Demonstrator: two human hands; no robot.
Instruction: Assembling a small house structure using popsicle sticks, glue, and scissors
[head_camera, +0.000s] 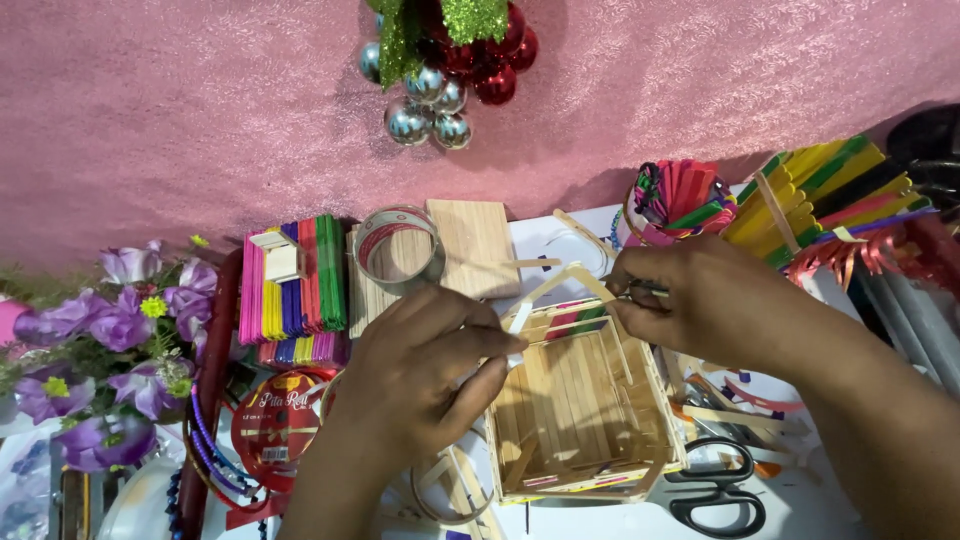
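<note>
A small open box built of plain wooden craft sticks (580, 410) lies in the middle of the table, with a peaked stick frame at its far end. My left hand (420, 375) pinches the box's left wall near that end. My right hand (700, 300) holds a thin metal tool, probably tweezers (648, 291), at the frame's right corner. Coloured sticks show inside the box's far end.
Stacks of coloured sticks (295, 285), a clear tape roll (400, 247) and a wooden slab (478, 245) lie behind. A cup of sticks (675, 200), long coloured sticks (830, 190), black scissors (715, 495), a red ribbon spool (280, 420) and purple flowers (110, 340) surround the work.
</note>
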